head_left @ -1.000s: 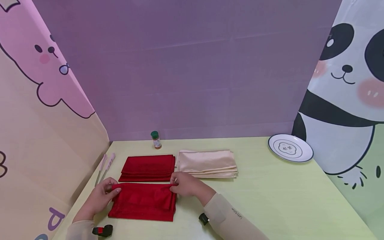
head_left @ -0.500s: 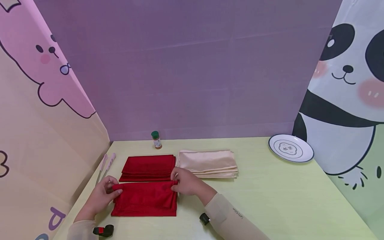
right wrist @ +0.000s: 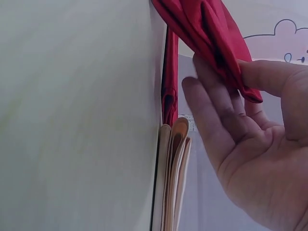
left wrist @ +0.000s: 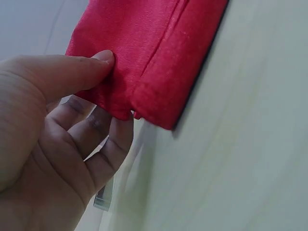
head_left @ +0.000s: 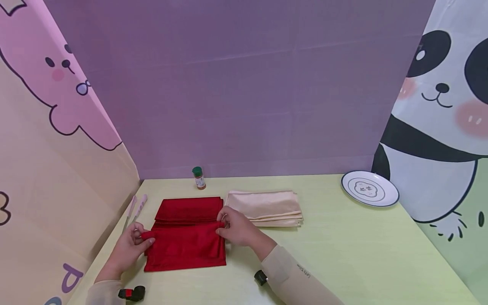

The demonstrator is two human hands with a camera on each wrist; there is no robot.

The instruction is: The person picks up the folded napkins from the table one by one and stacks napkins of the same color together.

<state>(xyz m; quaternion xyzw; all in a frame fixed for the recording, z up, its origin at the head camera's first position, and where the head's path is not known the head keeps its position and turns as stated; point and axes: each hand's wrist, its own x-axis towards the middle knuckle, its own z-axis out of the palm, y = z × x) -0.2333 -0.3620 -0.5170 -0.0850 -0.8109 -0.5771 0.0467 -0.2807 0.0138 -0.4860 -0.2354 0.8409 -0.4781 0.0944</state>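
Observation:
A folded red cloth [head_left: 187, 248] hangs between both hands, its far edge raised off the table and overlapping a second folded red cloth [head_left: 190, 208] behind it. My left hand [head_left: 129, 250] pinches the far left corner between thumb and fingers; the left wrist view shows the thumb [left wrist: 91, 70] on top of the fabric. At the far right corner my right hand [head_left: 238, 226] pinches the layered edge, and its fingers [right wrist: 211, 91] lie under the cloth in the right wrist view. Beside the second red cloth rests a folded stack of cream satin cloth [head_left: 264, 205].
A small jar with a green lid [head_left: 199, 178] stands at the back of the table [head_left: 343, 254]. Two utensils with pale handles [head_left: 140, 205] lie at the left edge. A white plate with a dark rim [head_left: 370, 199] sits at the back right.
Both hands keep their pinch on the near red cloth. Its far edge has risen and shifted away from the person, now overlapping the other red cloth; its near edge has moved away too.

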